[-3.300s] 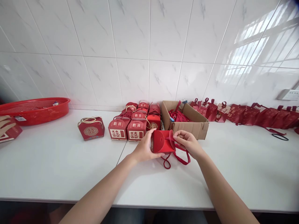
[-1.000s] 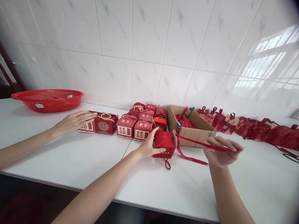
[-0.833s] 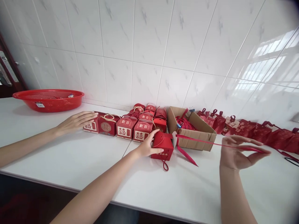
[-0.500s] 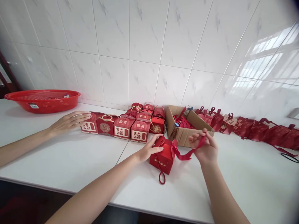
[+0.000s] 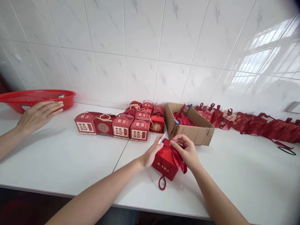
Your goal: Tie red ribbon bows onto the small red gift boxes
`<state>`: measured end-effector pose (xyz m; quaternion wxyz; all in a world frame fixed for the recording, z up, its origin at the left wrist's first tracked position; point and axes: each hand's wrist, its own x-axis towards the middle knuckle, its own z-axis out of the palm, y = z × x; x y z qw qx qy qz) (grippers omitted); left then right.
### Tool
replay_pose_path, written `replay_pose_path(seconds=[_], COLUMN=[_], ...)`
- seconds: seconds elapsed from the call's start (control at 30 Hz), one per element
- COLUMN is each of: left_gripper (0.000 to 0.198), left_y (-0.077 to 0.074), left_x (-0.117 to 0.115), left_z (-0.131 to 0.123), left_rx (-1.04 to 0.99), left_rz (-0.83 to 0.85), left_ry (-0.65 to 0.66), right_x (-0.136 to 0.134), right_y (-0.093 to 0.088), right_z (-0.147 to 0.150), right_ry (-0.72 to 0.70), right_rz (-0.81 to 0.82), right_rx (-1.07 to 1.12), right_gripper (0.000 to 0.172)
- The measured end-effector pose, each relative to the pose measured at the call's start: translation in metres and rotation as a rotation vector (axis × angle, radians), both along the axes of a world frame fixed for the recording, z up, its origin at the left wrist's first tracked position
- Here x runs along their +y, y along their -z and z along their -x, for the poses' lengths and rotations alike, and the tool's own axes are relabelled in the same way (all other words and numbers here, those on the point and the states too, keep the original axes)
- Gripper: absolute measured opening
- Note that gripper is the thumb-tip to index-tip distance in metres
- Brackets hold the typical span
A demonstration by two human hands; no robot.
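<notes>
A red gift box [image 5: 166, 162] with gold characters stands on the white table, its top flaps partly raised and a twisted cord loop [image 5: 162, 183] hanging down its front. My left hand [image 5: 150, 153] grips its left side, the thumb against a flap whose white inner face shows. My right hand [image 5: 186, 151] is at the top of the box, thumb and fingers pinched together over the flaps. A red ribbon [image 5: 180, 161] droops in a loop beneath that hand along the box's right side; its end is hidden at the fingertips.
Behind stand several finished-looking red boxes [image 5: 120, 127]. A cardboard box [image 5: 195, 135] holds red ribbons. Small red bags [image 5: 250, 125] line the wall at right, near a black band [image 5: 287, 150]. At left, another person's hand [image 5: 39, 114] is before a red basin [image 5: 67, 101].
My right hand has come left with the ribbon to the top of the box. The box's left flap has tilted, showing white. The other person's hand has left the row of boxes toward the basin.
</notes>
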<state>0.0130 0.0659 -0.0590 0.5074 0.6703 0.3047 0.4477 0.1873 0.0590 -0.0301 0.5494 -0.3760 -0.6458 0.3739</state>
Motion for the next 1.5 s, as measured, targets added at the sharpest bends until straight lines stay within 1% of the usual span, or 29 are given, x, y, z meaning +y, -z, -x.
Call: replay_pose_path(seconds=[0.1,0.2,0.3,0.37,0.43,0.57,0.73,0.83,0.93,1.07,1.2,1.27,1.33,1.4,1.43,1.5], left_gripper=[0.06,0.062,0.06,0.058,0.058,0.056,0.057,0.055,0.051,0.049,0.035,0.03,0.027,0.026,0.026,0.027], left_y=[-0.001,-0.004,-0.006,-0.007,-0.006,-0.006,-0.003,-0.001,-0.002,-0.01,-0.018,-0.021,-0.021,-0.02,-0.018,-0.014], left_x=[-0.007,-0.013,-0.016,-0.017,-0.016,-0.016,-0.016,-0.016,-0.015,-0.018,-0.021,-0.021,-0.019,-0.015,-0.013,-0.006], left_z=[-0.004,-0.008,-0.01,-0.01,-0.011,-0.012,-0.012,-0.012,-0.011,-0.011,-0.013,-0.013,-0.013,-0.013,-0.012,-0.01], left_rx=[0.007,0.014,0.036,0.025,-0.001,-0.015,0.05,0.055,0.058,0.086,0.094,0.085,0.082,0.087,0.094,0.12], left_rz=[0.034,0.076,0.056,0.046,0.052,0.049,-0.024,-0.127,-0.21,-0.151,-0.193,-0.211,-0.215,-0.215,-0.219,-0.248], left_ry=[0.059,0.123,0.105,0.104,0.13,0.142,0.046,0.005,-0.041,-0.119,-0.185,-0.212,-0.246,-0.272,-0.282,-0.292], right_x=[-0.003,-0.006,-0.008,-0.007,-0.007,-0.007,-0.007,-0.007,-0.008,-0.007,-0.006,-0.006,-0.006,-0.006,-0.007,-0.007], right_y=[-0.005,-0.008,-0.009,-0.008,-0.008,-0.007,-0.007,-0.008,-0.009,-0.007,-0.003,-0.003,-0.004,-0.006,-0.006,-0.006], right_z=[-0.003,-0.006,-0.008,-0.008,-0.008,-0.009,-0.009,-0.009,-0.008,-0.008,-0.008,-0.009,-0.009,-0.01,-0.011,-0.012], right_ry=[0.05,0.01,-0.003,0.022,0.055,0.089,0.085,0.061,0.036,0.03,0.028,0.03,0.033,-0.006,-0.048,-0.144], right_rz=[-0.102,-0.123,-0.139,-0.173,-0.205,-0.224,-0.234,-0.226,-0.218,-0.216,-0.226,-0.269,-0.36,-0.435,-0.451,-0.436], right_rx=[-0.098,-0.194,-0.242,-0.263,-0.28,-0.268,-0.282,-0.295,-0.278,-0.279,-0.315,-0.319,-0.329,-0.374,-0.415,-0.513], right_gripper=[0.022,0.02,0.019,0.018,0.017,0.015,0.015,0.015,0.016,0.019,0.019,0.017,0.015,0.023,0.027,0.029])
